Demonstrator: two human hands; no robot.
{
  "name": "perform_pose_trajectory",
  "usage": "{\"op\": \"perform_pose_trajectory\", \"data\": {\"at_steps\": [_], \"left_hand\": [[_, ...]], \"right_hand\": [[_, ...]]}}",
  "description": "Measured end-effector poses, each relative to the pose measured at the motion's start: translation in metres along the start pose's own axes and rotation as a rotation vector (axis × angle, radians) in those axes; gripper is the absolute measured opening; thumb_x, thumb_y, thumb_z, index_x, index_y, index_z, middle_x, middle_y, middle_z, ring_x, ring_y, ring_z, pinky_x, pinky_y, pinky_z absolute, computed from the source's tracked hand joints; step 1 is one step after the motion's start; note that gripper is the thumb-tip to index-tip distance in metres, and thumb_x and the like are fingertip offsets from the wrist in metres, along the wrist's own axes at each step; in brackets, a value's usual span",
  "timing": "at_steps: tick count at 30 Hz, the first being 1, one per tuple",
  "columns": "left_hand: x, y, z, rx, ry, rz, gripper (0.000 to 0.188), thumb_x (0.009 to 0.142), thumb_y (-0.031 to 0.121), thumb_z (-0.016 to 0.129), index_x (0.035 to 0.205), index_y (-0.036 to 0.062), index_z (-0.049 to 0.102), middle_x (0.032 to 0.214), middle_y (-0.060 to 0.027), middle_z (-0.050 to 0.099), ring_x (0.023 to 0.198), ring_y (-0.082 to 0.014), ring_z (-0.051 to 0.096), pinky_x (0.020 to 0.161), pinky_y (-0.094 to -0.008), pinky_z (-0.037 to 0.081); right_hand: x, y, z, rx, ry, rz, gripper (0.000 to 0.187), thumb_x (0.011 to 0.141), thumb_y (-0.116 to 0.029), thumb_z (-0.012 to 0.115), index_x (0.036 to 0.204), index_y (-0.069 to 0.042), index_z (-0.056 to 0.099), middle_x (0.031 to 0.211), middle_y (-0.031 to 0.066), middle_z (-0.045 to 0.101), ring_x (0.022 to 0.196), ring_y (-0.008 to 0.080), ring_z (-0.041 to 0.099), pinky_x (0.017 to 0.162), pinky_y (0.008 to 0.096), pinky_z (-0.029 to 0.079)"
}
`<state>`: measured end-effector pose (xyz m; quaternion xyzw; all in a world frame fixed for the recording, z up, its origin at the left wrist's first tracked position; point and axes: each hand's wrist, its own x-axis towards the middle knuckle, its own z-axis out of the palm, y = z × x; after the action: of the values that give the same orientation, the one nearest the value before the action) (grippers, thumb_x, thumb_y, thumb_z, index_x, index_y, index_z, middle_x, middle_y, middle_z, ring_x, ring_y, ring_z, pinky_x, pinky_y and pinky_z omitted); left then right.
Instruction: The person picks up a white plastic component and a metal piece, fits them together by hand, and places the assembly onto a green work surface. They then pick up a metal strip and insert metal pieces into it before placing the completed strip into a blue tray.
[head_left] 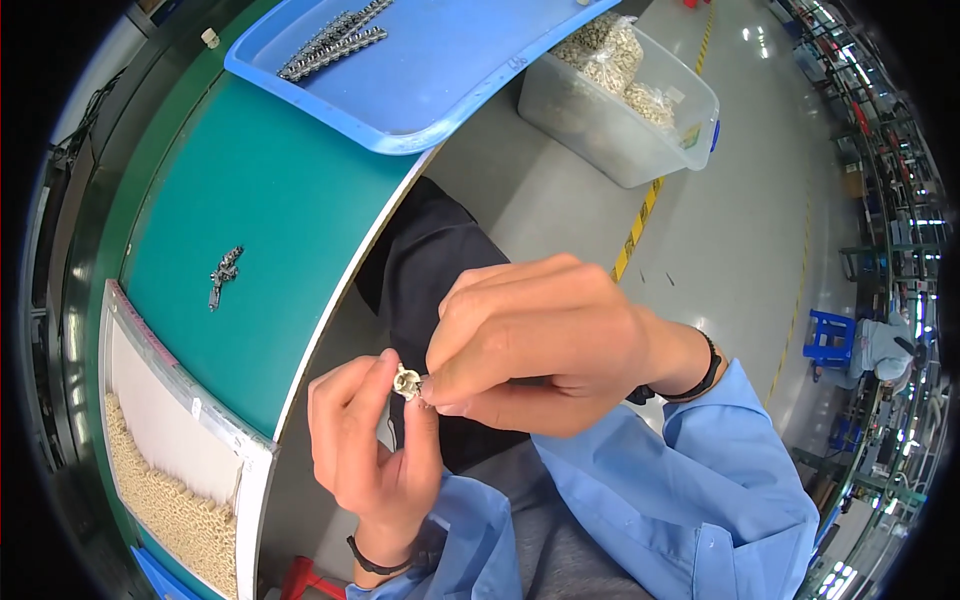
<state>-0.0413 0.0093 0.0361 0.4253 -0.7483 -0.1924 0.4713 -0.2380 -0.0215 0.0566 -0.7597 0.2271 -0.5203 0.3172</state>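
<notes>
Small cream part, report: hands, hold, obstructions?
Left hand pinching small cream part. Right hand at its edge, exact grip unclear. No obstruction visible; blue tray sits apart.

Left hand (375,450) upright, pinching; right hand (545,345) alongside, fingers curled, fingertips pinched.

Cream part (406,383) showing between hands (545,345); green surface (250,190) spreading left of them, blue tray (430,65) lying beyond; yellow-black striped tape (636,238) running ahead.

Left hand (372,450) pinching small cream part (406,382), right hand (545,345) pinched at its edge, blue tray (450,75), green table (265,215)
</notes>
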Motion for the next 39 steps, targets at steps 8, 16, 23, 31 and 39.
{"op": "perform_pose_trajectory", "data": {"at_steps": [8, 16, 23, 31, 39], "left_hand": [[-0.003, 0.003, 0.001, 0.035, -0.010, 0.028, 0.039, 0.072, -0.008, 0.074, 0.110, -0.0055, 0.069, 0.096, -0.0165, 0.066, 0.082, -0.0304, 0.064, 0.070, -0.0366, 0.051], [-0.003, 0.002, 0.001, 0.086, 0.008, 0.051, 0.038, 0.072, -0.007, 0.074, 0.110, -0.0055, 0.069, 0.096, -0.0163, 0.066, 0.081, -0.0304, 0.064, 0.069, -0.0368, 0.052], [-0.003, 0.003, -0.002, 0.058, -0.007, 0.017, 0.035, 0.073, -0.008, 0.073, 0.109, -0.0067, 0.070, 0.097, -0.0172, 0.067, 0.080, -0.0301, 0.065, 0.069, -0.0367, 0.053], [-0.007, -0.024, 0.008, -0.072, 0.112, -0.071, 0.033, 0.082, -0.006, 0.071, 0.115, -0.0076, 0.065, 0.095, -0.0188, 0.067, 0.080, -0.0289, 0.066, 0.069, -0.0353, 0.053], [0.008, -0.049, 0.009, -0.180, 0.144, 0.114, 0.035, 0.089, -0.006, 0.067, 0.122, -0.0070, 0.055, 0.098, -0.0216, 0.066, 0.083, -0.0299, 0.065, 0.073, -0.0356, 0.054]], "right_hand": [[-0.004, 0.000, 0.002, -0.045, -0.017, 0.040, 0.013, 0.080, 0.006, 0.075, 0.091, 0.002, 0.071, 0.082, 0.0105, 0.069, 0.068, 0.0225, 0.066, 0.061, 0.0323, 0.051], [-0.007, -0.003, 0.009, -0.012, 0.033, 0.114, 0.011, 0.080, 0.006, 0.075, 0.089, 0.002, 0.070, 0.080, 0.0106, 0.068, 0.068, 0.0227, 0.066, 0.061, 0.0310, 0.052], [-0.007, 0.006, 0.019, -0.171, 0.088, -0.089, 0.016, 0.079, -0.002, 0.078, 0.093, 0.002, 0.072, 0.085, 0.0085, 0.068, 0.066, 0.0235, 0.063, 0.060, 0.0326, 0.049], [-0.002, 0.025, 0.025, -0.252, -0.015, -0.050, 0.024, 0.081, -0.006, 0.076, 0.104, -0.001, 0.074, 0.087, 0.0058, 0.066, 0.063, 0.0217, 0.059, 0.060, 0.0330, 0.047], [0.088, 0.094, -0.101, -0.438, -0.210, 0.231, 0.018, 0.089, -0.010, 0.066, 0.103, -0.001, 0.072, 0.090, 0.0121, 0.070, 0.078, 0.0249, 0.067, 0.074, 0.0356, 0.053]]}}
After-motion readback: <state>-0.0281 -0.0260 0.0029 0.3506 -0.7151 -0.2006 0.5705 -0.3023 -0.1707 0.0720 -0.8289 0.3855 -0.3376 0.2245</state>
